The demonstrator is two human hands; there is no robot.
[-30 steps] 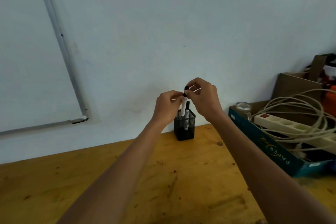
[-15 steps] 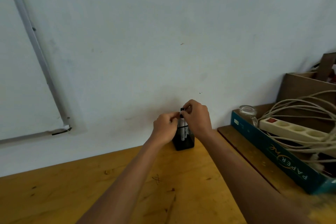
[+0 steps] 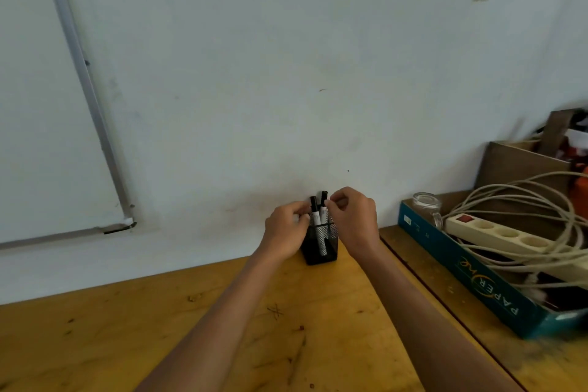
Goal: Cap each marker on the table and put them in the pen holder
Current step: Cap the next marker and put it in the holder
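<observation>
Pen holder [image 3: 331, 247]: black mesh, upright on the bench [image 3: 159, 328], close to the wall [image 3: 286, 73]. Two markers stand in it, both with black caps on and white barrels rising above the rim. The left marker [image 3: 316, 219] sits slightly lower. The right marker [image 3: 324, 198] is just beside it, with its cap higher.

Left hand [image 3: 286, 229]: on the holder's left side, fingers curled in narrow, tips at the left marker's barrel near the rim. Cannot tell whether they pinch the barrel or only touch it.

Right hand [image 3: 353, 219]: on the holder's right side, fingers also curled in narrow, thumb and forefinger tips right at the right marker's cap. Cannot tell grip from mere contact here either. Both forearms reach in from the near edge.

Surroundings: a whiteboard [image 3: 38, 105] with a grey frame leans against the wall at far left. To the right, a teal box [image 3: 477, 274] printed "PAPER ONE" holds a cream power strip [image 3: 496, 232] and looped cables [image 3: 541, 188]. A glass jar [image 3: 426, 200] stands at its far corner. A brown cardboard box [image 3: 521, 165] stands behind it.
</observation>
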